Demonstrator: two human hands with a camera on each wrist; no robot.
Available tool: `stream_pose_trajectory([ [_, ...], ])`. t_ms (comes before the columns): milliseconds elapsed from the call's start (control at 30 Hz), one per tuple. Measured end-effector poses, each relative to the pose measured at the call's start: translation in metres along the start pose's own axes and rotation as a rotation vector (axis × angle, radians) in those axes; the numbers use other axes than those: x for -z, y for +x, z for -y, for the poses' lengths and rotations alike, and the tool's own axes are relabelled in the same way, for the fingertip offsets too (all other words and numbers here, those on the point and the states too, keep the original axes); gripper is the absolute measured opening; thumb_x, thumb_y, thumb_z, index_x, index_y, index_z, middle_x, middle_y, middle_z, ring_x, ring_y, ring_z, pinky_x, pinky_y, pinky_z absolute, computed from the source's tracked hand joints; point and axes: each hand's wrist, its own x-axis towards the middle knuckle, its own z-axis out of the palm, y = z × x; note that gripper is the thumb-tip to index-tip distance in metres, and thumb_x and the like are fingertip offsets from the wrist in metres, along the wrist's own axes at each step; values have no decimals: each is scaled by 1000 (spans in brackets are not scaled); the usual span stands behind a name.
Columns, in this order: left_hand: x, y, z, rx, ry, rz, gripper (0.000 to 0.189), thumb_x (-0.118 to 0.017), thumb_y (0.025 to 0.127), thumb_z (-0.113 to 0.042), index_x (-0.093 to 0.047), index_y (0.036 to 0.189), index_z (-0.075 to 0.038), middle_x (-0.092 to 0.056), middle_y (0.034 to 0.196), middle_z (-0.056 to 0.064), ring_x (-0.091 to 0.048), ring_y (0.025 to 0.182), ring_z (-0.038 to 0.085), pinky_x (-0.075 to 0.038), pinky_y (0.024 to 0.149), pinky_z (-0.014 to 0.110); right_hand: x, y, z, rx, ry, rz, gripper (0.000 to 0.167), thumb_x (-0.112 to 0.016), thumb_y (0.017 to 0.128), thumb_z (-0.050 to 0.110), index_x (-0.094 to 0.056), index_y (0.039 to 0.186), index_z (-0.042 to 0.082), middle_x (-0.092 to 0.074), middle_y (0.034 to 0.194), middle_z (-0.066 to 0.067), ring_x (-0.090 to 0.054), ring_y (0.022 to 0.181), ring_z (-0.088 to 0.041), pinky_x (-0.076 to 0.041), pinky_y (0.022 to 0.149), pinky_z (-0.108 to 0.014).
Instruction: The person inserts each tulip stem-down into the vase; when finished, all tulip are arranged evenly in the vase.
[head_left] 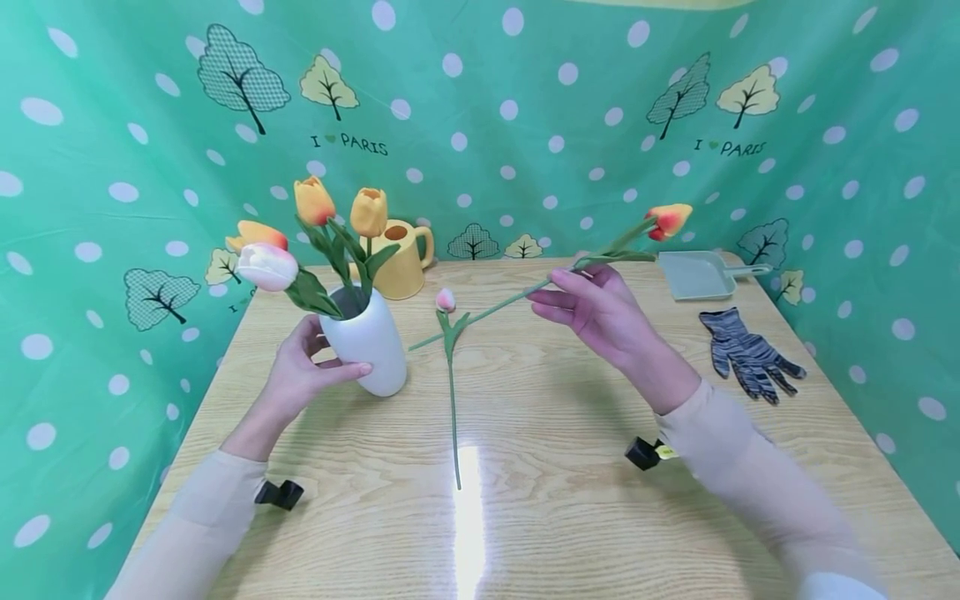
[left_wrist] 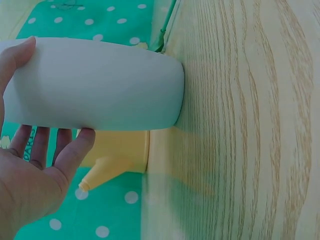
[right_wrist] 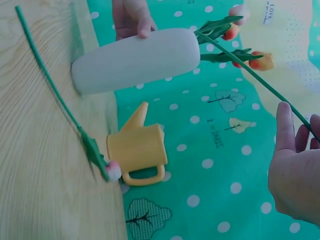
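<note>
My left hand grips a white vase around its side, the thumb across the front; the vase leans a little. Several artificial tulips, orange-yellow blooms and a pinkish-white one, stand in its mouth and spread leftward and up. My right hand pinches the green stem of a red-and-yellow tulip between thumb and fingers. That tulip slants in the air, bloom up to the right, its bare stem end pointing down left beside the vase. Between the hands, a small pink tulip lies on the table.
Behind the vase stands a yellow watering can by the green polka-dot curtain. At the back right lie a pale dustpan and a grey knit glove on the wooden table.
</note>
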Motion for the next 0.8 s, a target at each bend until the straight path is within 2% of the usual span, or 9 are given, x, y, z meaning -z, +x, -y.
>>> stream_pose_trajectory([
  [133, 0, 0, -1, 14, -7, -1, 76, -90, 79, -15, -45, 140, -14, -51, 135, 7, -52, 121, 24, -57, 90, 25, -10, 7, -6, 16, 33, 10, 20, -64, 96, -7, -62, 82, 8, -74, 89, -12, -74, 92, -33, -59, 88, -48],
  [367, -1, 0, 0, 1, 8, 2, 75, -90, 80, -15, -44, 140, -12, -50, 135, 9, -51, 120, 25, -57, 89, 24, -22, 20, -18, 39, 11, -12, 10, -68, 94, -4, -66, 92, 5, -73, 89, -11, -75, 89, -30, -59, 87, -45],
  [600, -1, 0, -1, -10, 12, 5, 76, -89, 80, -15, -44, 141, -11, -50, 135, 10, -52, 120, 25, -57, 89, 24, -36, 33, -23, 100, -10, -6, 9, -67, 95, -4, -67, 88, 3, -70, 86, -11, -75, 90, -30, -60, 87, -45],
  [800, -2, 0, -1, -10, 26, 5, 78, -89, 81, -16, -43, 144, -12, -50, 137, 9, -52, 120, 24, -57, 88, 23, -46, 42, -26, 149, -41, 9, 16, -59, 97, -8, -70, 93, 3, -73, 89, -10, -75, 92, -32, -59, 87, -48],
])
